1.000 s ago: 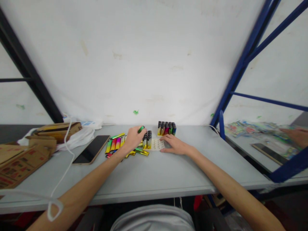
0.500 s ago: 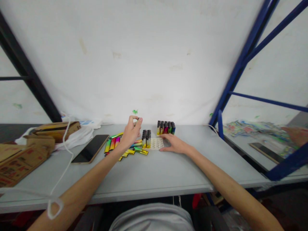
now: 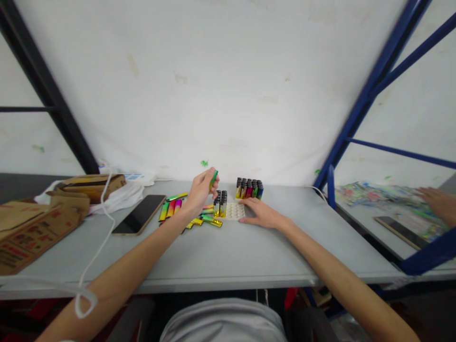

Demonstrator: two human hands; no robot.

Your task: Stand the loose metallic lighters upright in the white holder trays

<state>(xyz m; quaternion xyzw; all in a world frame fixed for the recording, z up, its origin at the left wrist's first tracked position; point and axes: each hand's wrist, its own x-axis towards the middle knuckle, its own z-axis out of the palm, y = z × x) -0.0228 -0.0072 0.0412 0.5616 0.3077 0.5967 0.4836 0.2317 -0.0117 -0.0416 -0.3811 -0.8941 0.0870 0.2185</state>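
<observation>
My left hand [image 3: 203, 189] is raised above the table, its fingers closed on a green lighter [image 3: 213, 179]. Just below it, several gold and black-topped lighters [image 3: 220, 204] stand upright in the left part of a white tray [image 3: 235, 212] with round holes. My right hand [image 3: 260, 213] rests at the tray's right edge, thumb and fingers spread along it. Under and beside my left forearm lies a loose pile of shiny multicoloured lighters [image 3: 171, 208], partly hidden by the arm. Behind the tray stands a block of upright coloured lighters [image 3: 249, 188] with black tops.
A phone [image 3: 139, 214] lies left of the pile. Further left are cardboard boxes [image 3: 39, 228], a white plastic bag [image 3: 117, 203] and a white cable [image 3: 93, 256]. A blue metal frame [image 3: 351, 118] borders the right side; beyond it, another person's hand [image 3: 437, 202] is near plastic packets.
My left hand has turned and shifted slightly right, so the green lighter in its fingers now shows. My right hand stays at the tray. At the far right, another person's hand has moved.
</observation>
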